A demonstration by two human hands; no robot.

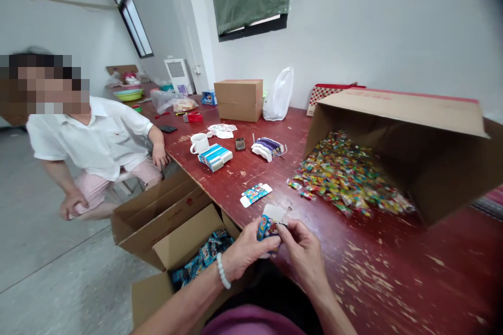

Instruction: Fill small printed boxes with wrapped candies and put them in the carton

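Note:
Between my hands, over the table's near edge, is a small blue printed candy box (269, 226) with a white flap standing up at its top. My left hand (251, 243) is closed around its left side and wears a pale bead bracelet (223, 271) at the wrist. The fingers of my right hand (299, 241) pinch the box's right upper side. Just beyond, a flat blue box (256, 195) with white flaps lies on the red table. Many wrapped candies (349, 172) spill from a tipped carton (444, 167) on the right.
Below the table's left edge, an open carton (184, 243) holds several blue boxes. Another open carton (157, 214) stands behind it. A seated person (90, 141) is at left. A white mug (199, 143), striped packs and a closed carton (239, 100) occupy the table's far part.

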